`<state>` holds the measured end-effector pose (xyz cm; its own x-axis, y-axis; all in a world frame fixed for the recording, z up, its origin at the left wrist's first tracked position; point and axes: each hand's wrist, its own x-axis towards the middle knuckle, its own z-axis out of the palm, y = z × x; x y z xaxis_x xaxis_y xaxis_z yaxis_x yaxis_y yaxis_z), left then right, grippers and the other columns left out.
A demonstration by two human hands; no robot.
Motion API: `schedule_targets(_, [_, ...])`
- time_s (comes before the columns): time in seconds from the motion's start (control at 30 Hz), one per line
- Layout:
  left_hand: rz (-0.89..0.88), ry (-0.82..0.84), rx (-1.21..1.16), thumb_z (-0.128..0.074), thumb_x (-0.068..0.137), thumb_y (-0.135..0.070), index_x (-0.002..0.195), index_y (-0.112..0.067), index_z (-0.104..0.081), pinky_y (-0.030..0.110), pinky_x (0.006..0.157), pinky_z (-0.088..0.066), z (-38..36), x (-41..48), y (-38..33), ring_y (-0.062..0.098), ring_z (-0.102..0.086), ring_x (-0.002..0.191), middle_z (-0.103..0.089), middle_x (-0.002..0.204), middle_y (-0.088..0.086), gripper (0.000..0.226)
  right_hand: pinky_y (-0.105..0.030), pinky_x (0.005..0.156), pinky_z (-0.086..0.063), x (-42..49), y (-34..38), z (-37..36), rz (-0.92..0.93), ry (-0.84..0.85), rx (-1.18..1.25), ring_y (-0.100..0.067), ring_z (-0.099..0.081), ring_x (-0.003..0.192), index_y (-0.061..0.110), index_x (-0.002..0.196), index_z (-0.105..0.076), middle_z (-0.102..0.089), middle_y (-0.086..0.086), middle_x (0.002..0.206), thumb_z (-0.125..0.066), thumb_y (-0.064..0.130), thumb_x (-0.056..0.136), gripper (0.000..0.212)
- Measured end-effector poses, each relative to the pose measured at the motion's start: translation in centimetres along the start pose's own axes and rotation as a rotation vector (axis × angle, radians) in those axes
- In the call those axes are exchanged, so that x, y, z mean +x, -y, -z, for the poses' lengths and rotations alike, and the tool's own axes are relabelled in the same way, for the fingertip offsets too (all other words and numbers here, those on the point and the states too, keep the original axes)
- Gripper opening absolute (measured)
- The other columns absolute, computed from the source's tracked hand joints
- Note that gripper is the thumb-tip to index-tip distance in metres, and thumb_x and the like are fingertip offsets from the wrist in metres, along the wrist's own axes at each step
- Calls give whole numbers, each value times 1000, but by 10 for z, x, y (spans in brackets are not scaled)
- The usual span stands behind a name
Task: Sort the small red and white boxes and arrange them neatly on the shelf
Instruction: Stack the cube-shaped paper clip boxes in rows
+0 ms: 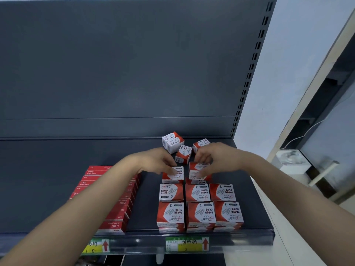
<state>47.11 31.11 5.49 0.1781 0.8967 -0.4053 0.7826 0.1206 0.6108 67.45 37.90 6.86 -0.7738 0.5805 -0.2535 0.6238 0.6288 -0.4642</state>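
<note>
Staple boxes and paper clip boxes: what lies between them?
A bare strip of shelf, in the head view; the left hand reaches over its far end.

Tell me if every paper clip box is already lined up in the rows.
No, a few boxes lie tilted and scattered at the back of the shelf.

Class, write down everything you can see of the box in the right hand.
The box is small, cardboard by its look, red with a white oval label; its print is blurred. The right hand grips it from above, fingers curled over its top. Slightly tilted, it sits on or just above another box, behind the two tidy rows and beside the left box, which the left hand holds.
</note>
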Motion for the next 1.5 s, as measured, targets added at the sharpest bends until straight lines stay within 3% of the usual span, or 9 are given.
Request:
schedule_targets(0.27, [13,99,-41,-61,89,-19,108,-10,-68,27,86,-51,3,-2,2,5,-62,87,-68,97,-3,23,-15,76,-48,7,-2,-8,36,65,26,-6,-58,91,15,102,-61,-62,5,102,-60,29,88,19])
schedule_targets(0.37, [-72,-193,116,-64,86,-22,102,-12,-71,28,87,-51,11,9,-2,7,-62,88,-69,98,-2,20,-18,77,-44,16,-16,-1,12,-167,-49,-10,-57,88,13,99,-63,-63,2,99,-59,25,89,16])
schedule_targets(0.47, [-39,-456,369,-67,83,-34,106,-13,-65,31,81,-51,14,28,-14,16,-62,95,-68,106,1,31,-26,89,-43,33,-31,7,-65,-376,-183,-21,-55,108,10,118,-55,-60,-7,120,-59,15,86,32])
schedule_targets(0.6, [102,-487,620,-55,82,-58,92,-12,-59,29,63,-43,0,58,-33,20,-61,86,-65,96,4,47,-36,107,-34,56,-37,2,-53,-225,-315,-26,-37,131,10,139,-36,-43,-10,141,-59,10,84,59])
schedule_targets(0.73, [202,-431,733,-56,78,-64,98,-14,-62,28,63,-44,-10,76,-33,19,-62,88,-65,96,4,55,-38,98,-41,64,-49,-3,-50,-188,-378,-27,-45,121,11,128,-48,-52,-10,128,-58,11,84,46])
schedule_targets(0.83, [191,-411,617,-62,76,-58,107,-14,-59,30,71,-46,-10,80,-25,20,-61,99,-64,106,4,55,-34,83,-43,56,-53,-3,-69,-207,-358,-25,-52,108,11,112,-52,-56,-8,116,-62,18,83,32])
schedule_targets(0.93, [172,-390,528,-67,73,-51,96,-14,-56,29,68,-45,-10,79,-21,20,-60,99,-64,108,4,45,-28,76,-38,46,-56,-2,-91,-125,-308,-24,-51,104,13,111,-47,-56,-6,114,-70,27,79,42])
schedule_targets(1.27, [101,-494,54,-73,74,-40,95,-14,-57,32,72,-51,6,55,-39,13,-58,87,-59,91,-4,37,-32,78,-46,20,-68,-11,-112,-104,-227,-21,-56,99,16,113,-47,-61,-7,112,-64,37,84,39])
schedule_targets(1.5, [34,-488,-227,-72,76,-30,90,-12,-64,36,73,-55,3,52,-48,16,-65,73,-69,86,3,24,-33,75,-51,-7,-68,-27,-104,-169,-246,-19,-57,90,23,99,-35,-59,-1,104,-65,24,81,35])
